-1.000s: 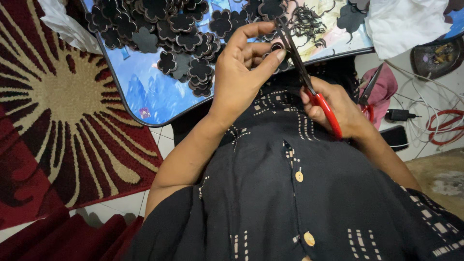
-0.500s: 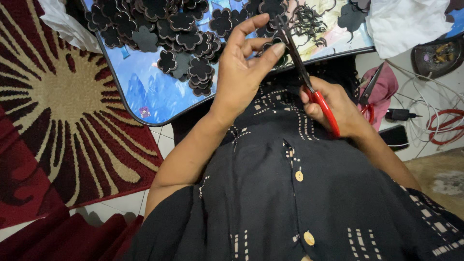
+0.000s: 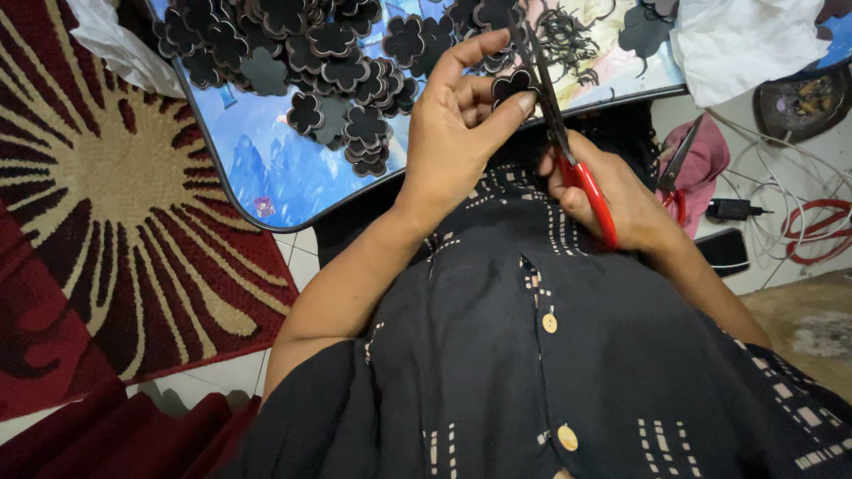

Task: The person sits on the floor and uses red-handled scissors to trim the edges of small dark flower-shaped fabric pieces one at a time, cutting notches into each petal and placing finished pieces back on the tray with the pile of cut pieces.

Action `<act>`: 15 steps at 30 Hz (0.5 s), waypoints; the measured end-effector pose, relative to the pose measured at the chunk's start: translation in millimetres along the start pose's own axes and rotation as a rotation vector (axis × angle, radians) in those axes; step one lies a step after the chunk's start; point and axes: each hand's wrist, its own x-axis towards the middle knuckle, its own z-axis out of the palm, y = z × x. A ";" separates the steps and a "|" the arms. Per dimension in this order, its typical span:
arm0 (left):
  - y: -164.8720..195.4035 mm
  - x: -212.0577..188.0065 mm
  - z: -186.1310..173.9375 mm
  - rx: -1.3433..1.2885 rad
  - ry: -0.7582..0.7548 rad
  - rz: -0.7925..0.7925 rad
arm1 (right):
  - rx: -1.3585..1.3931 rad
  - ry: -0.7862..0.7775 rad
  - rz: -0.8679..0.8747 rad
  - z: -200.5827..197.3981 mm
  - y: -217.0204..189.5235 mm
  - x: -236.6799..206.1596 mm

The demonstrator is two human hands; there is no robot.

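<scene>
Small black flower-shaped cut-out with a pale rim [image 3: 513,86]: pinched between thumb and fingers of the left hand [image 3: 457,133], held up above the lap at the near edge of the board. Red-handled scissors with dark steel blades [image 3: 568,146]: gripped in the right hand [image 3: 612,200], fingers closed round the handles, blades running up just beside the cut-out; whether they touch it cannot be told. Blue and white picture-printed board with a dark rim [image 3: 257,168]: lies across the lap as a work surface. Heap of finished black flower cut-outs [image 3: 311,53]: spread over the far part of the board. Dark curly trimmings [image 3: 572,40]: scattered on the board beyond the scissors. Black buttoned garment with pale dashes [image 3: 550,355]: worn by the person. Red, cream and black patterned rug [image 3: 98,204]: on the floor to the left. White cloth [image 3: 745,44]: at the board's right end.
</scene>
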 end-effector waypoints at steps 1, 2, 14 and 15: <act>-0.1 -0.1 0.1 -0.004 0.000 0.001 | -0.012 0.001 -0.006 -0.3 -1.0 0.4; -0.1 0.1 0.1 -0.009 0.000 0.002 | -0.025 0.002 -0.011 -0.5 -1.7 1.0; 0.9 2.0 -2.6 -0.023 -0.026 0.015 | 0.014 -0.004 -0.022 -1.4 -2.7 1.1; 1.0 1.9 -3.0 -0.017 -0.026 0.013 | 0.019 -0.005 -0.030 -1.4 -2.8 1.0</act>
